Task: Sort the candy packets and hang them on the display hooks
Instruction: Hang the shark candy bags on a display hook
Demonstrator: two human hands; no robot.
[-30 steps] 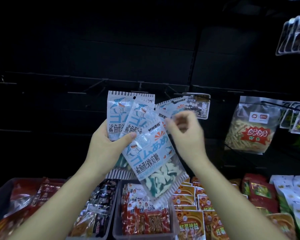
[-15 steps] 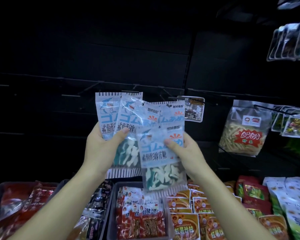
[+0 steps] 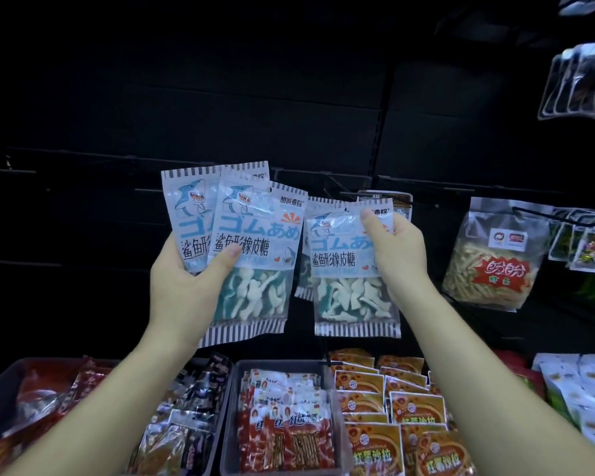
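Blue-white shark candy packets (image 3: 251, 242) fanned upright in left hand (image 3: 182, 290); single packet (image 3: 351, 280) upright in right hand (image 3: 397, 259), just beside. Dark display hooks (image 3: 339, 190) behind.

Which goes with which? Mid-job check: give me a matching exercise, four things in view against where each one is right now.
Things:
1. single shark candy packet
2. fan of shark candy packets
3. bag of yellow sticks
4. red-and-white packets

Places:
a. in the grey bin below
b. pinched by the right hand
c. hanging, far right
d. gripped by the left hand

Pairs: 1-b, 2-d, 3-c, 4-a
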